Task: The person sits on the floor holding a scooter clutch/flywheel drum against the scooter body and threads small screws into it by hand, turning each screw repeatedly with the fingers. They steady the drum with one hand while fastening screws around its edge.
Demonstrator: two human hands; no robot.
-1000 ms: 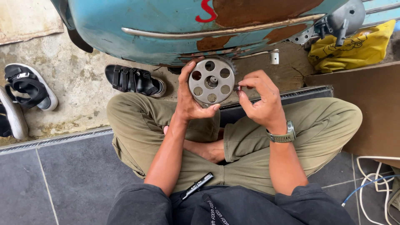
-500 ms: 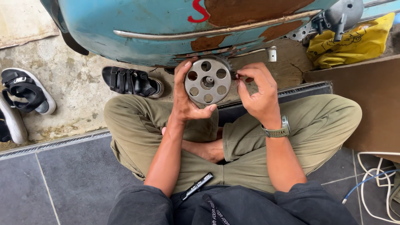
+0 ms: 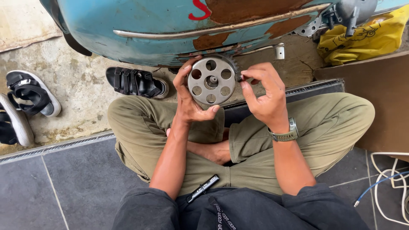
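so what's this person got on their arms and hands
Both hands are bare, no gloves. The left hand has no ring or band in view. The right hand has a wristwatch with a grey-green strap. Dark sleeves are pushed up to about the elbows, leaving the forearms uncovered.

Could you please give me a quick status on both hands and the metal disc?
Left hand grips round perforated metal disc upright over lap. Right hand pinches a small dark part at disc's right edge. Rusty blue scooter body close behind; nothing between the hands.
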